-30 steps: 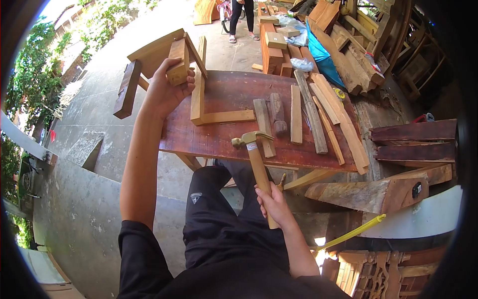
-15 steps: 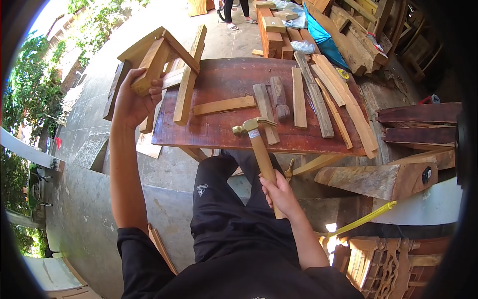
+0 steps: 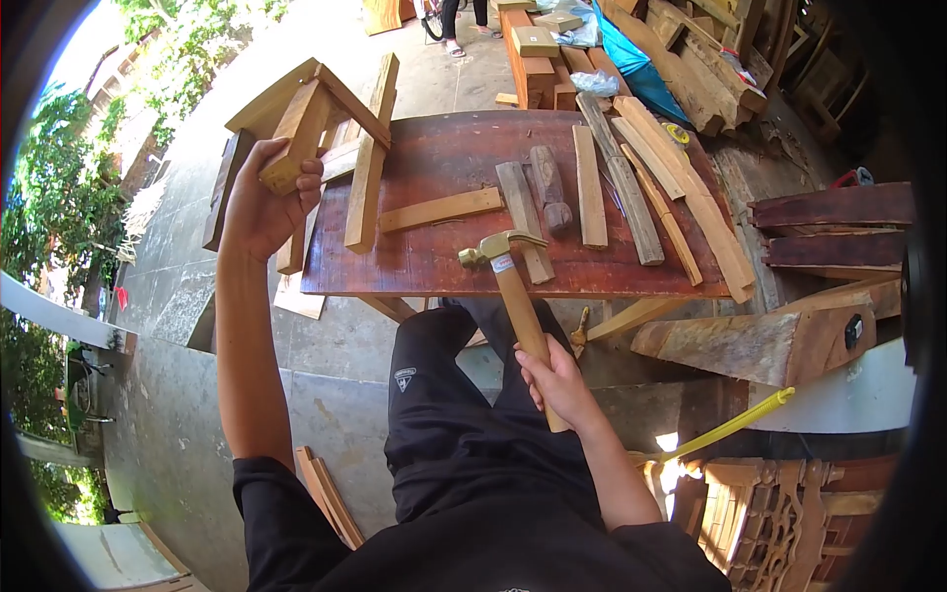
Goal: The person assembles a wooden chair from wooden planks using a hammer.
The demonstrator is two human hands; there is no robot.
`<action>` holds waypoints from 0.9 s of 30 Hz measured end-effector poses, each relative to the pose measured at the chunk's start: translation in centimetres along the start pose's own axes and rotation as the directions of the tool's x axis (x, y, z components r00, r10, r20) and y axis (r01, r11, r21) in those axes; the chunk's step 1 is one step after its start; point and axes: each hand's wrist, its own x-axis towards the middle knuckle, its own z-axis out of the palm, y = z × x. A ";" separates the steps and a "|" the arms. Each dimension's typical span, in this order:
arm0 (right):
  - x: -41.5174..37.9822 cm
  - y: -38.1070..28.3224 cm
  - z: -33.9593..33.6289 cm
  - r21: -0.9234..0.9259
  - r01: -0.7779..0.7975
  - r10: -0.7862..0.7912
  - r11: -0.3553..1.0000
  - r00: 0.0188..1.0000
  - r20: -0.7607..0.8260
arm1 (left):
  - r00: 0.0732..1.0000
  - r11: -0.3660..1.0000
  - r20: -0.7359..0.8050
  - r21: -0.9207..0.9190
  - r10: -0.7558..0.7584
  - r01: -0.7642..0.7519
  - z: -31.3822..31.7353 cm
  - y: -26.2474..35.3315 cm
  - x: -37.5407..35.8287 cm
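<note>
A wooden frame (image 3: 316, 109) is clenched in the left hand (image 3: 258, 202) at upper left; a hammer (image 3: 513, 296) is grasped by the right hand (image 3: 557, 380) below the tabletop (image 3: 444, 261).

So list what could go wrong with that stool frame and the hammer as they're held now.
1. The left hand grips the stool frame by one leg only, off the table's left edge; it could twist or drop.
2. The right hand holds the hammer low on the handle; a swing could go wide.
3. Loose slats on the table may bounce off.

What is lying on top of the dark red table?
On the table lie loose wooden slats, a carved piece and the hammer head. Anything beneath the slats is covered.
</note>
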 end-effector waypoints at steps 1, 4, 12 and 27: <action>0.1 0.1 0.0 0.004 0.001 -0.001 1.000 1.000 0.002 | 1.000 1.000 0.015 -0.017 -0.015 0.015 0.0 0.2 0.2; 0.2 0.4 -0.2 0.028 0.000 -0.001 1.000 1.000 0.014 | 0.998 0.996 0.037 -0.075 -0.054 0.057 0.3 0.6 0.7; 0.3 0.4 -0.6 0.100 0.015 -0.021 0.995 0.998 0.061 | 0.995 0.983 0.014 -0.149 -0.103 0.104 3.5 0.2 -0.2; 0.5 1.7 0.4 0.116 0.041 -0.043 0.992 0.999 0.015 | 0.992 0.995 -0.115 0.097 0.042 -0.031 6.0 -5.5 -2.5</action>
